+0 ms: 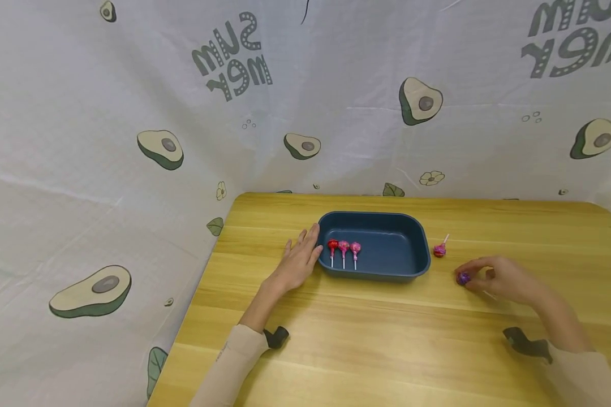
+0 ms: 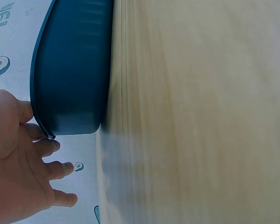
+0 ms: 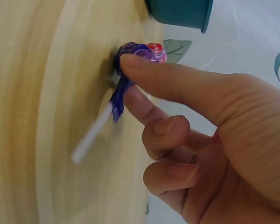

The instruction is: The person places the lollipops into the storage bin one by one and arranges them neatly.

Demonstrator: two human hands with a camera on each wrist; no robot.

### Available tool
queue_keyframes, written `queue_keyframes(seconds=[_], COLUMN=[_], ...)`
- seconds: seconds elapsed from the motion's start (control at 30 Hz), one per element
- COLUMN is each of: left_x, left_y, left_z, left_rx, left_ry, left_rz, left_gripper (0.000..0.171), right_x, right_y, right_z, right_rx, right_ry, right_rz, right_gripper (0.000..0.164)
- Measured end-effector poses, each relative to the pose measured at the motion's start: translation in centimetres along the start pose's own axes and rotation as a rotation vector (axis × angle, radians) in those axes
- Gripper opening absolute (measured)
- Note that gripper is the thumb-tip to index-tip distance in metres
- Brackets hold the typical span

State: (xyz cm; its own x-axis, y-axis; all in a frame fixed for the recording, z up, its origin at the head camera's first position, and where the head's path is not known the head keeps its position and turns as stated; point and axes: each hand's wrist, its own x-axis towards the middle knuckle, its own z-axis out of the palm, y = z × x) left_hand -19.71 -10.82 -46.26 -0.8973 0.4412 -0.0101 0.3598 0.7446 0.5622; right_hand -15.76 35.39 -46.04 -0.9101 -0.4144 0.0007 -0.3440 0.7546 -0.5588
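Right hand pinches purple lollipop, thumb to finger, right of blue tray; stick points away from tray. Left hand, fingers extended, farther off, against tray's left end.

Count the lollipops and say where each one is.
5: a red lollipop, a pink lollipop beside it and another pink lollipop, in the left half of the tray; a pink-and-red lollipop on the table to its right; a purple lollipop pinched in the right hand.
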Motion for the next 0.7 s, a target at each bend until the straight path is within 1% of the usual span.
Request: queue_keyframes(seconds=[0.07, 0.17, 0.27, 0.43, 0.57, 0.7], left_x=[0.0, 0.0, -0.04, -0.06, -0.07, -0.06], left_y=[0.08, 0.13, 0.11, 0.06, 0.16, 0.17], left_z=[-0.02, -0.01, 0.03, 0.09, 0.05, 0.03], left_rx=[0.0, 0.0, 0.0, -0.003, -0.003, -0.005], left_ry=[0.002, -0.001, 0.001, 0.008, 0.006, 0.008], left_rz=[-0.001, -0.006, -0.007, -0.003, -0.002, 0.0], left_gripper=[0.062, 0.062, 0.062, 0.063, 0.063, 0.062], right_x=[-0.09, -0.22, -0.31, -0.36, -0.3, -0.01], right_y=[-0.14, -0.39, -0.56, -0.4, 0.16, -0.03], right_z=[0.03, 0.12, 0.21, 0.49, 0.54, 0.06], right_rx=[0.001, 0.017, 0.028, 0.017, 0.022, 0.037], right_ry=[-0.012, -0.003, 0.031, 0.08, 0.103, 0.17], right_rz=[0.048, 0.112, 0.116, 0.077, 0.105, 0.151], right_gripper=[0.021, 0.024, 0.025, 0.022, 0.023, 0.026])
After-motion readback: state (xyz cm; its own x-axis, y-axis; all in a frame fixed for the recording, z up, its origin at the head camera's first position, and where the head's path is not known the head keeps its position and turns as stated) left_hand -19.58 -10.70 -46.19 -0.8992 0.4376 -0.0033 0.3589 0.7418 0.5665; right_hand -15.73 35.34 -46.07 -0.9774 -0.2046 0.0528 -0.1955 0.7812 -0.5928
